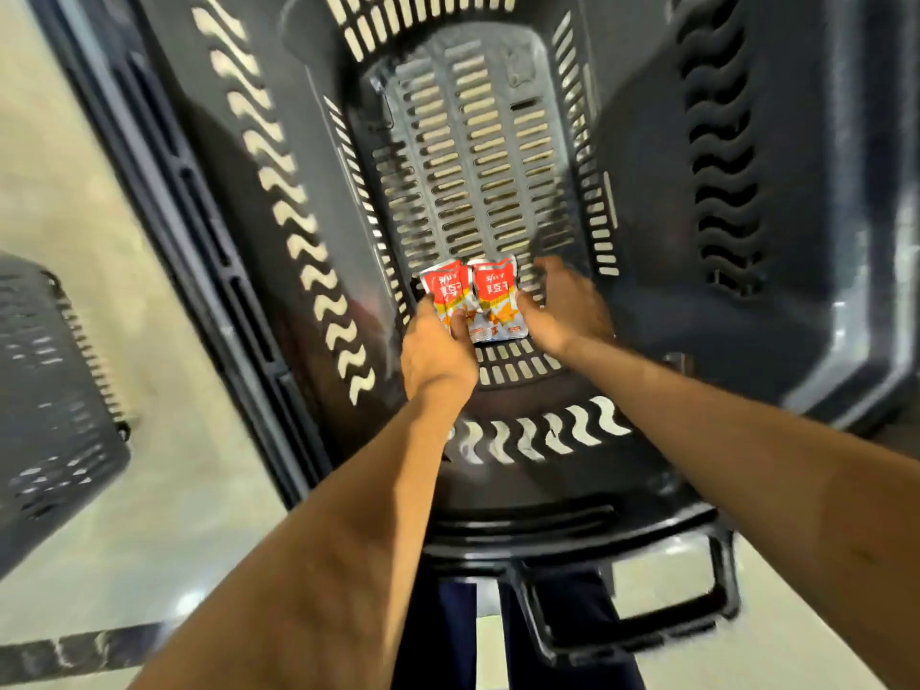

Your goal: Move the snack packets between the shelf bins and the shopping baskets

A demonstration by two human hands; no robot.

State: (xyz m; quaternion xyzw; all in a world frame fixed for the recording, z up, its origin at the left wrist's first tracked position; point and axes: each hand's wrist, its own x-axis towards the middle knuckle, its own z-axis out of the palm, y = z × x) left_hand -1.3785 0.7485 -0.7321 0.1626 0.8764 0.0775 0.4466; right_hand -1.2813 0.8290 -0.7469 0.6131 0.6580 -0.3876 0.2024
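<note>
**Q:** What lies nearest in the view?
**A:** Dark trousers [438, 634] and the black loop handle [627, 625] of the large dark slotted plastic shopping basket [279, 251], which stands on a pale glossy floor [164, 490]. Both bare forearms cross its near rim and reach down, since the load lies at the bottom.

**Q:** How are the hands set?
**A:** The left hand [435, 353] pinches the left snack packet [444, 289], a red, orange and silver foil pouch. Its thumb is on the near face and its fingers are at the left edge. The right hand [565, 311] touches the right edge of the right snack packet [493, 298], which has the same print. Motion blur hides whether its fingers are closed on the pouch or merely resting beside it.

**Q:** Where do the packets sit?
**A:** Side by side and touching, at the near end of the basket's slotted bottom. Each hand appears to serve one packet, so both can be handled in a single reach. Whether they are being set down or lifted cannot be told.

**Q:** And beyond?
**A:** To the left, well apart, is a second dark slotted basket [55, 390]. Farthest is the big basket's far wall. No shelf bins show.
</note>
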